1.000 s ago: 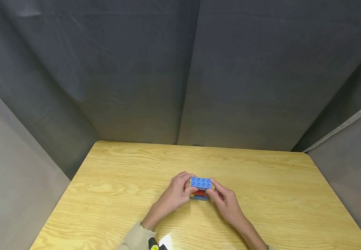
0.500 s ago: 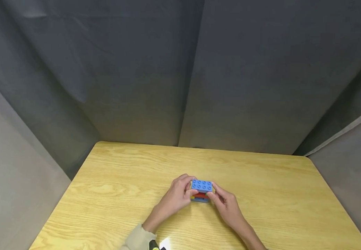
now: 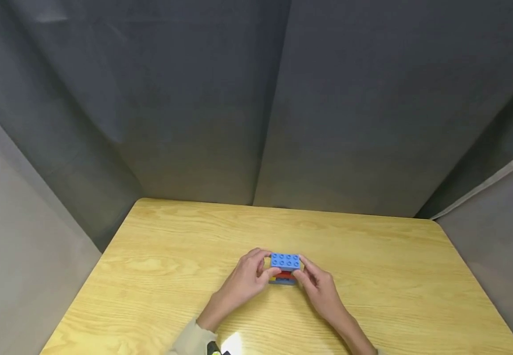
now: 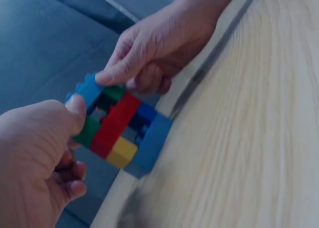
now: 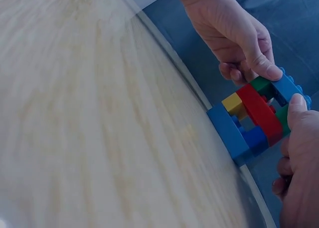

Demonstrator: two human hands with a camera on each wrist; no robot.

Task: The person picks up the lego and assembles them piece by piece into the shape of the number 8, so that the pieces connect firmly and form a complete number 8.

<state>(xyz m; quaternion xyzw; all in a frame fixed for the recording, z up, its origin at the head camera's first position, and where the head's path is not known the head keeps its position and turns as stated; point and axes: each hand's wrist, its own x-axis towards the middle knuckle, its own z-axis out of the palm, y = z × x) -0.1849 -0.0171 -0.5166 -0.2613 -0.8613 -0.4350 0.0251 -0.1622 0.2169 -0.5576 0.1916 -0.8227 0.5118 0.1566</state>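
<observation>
A stack of toy building bricks stands upright on the table. Its top is a blue brick (image 3: pixel 285 260) with studs facing up. Two green bricks (image 4: pixel 87 131) lie under its ends, over a long red brick (image 4: pixel 115 125). Lower down sit a yellow brick (image 5: pixel 233 104) and a dark blue brick (image 5: pixel 255 140), with a gap between them, on a blue base brick (image 4: pixel 152 147). My left hand (image 3: pixel 245 278) pinches the left end of the top blue brick, thumb in front. At its right end my right hand (image 3: pixel 323 291) grips likewise. Some fingertips are hidden behind the bricks.
The stack and both hands are near the middle of a wooden table (image 3: pixel 185 231). Dark grey curtains (image 3: pixel 194 123) hang behind its far edge, with lighter panels (image 3: pixel 21 236) at the sides. A black item (image 3: pixel 214 348) shows at the left sleeve.
Both hands keep hold of the top blue brick, and the stack stays in place. Only slight shifts of the head view and the left fingers show.
</observation>
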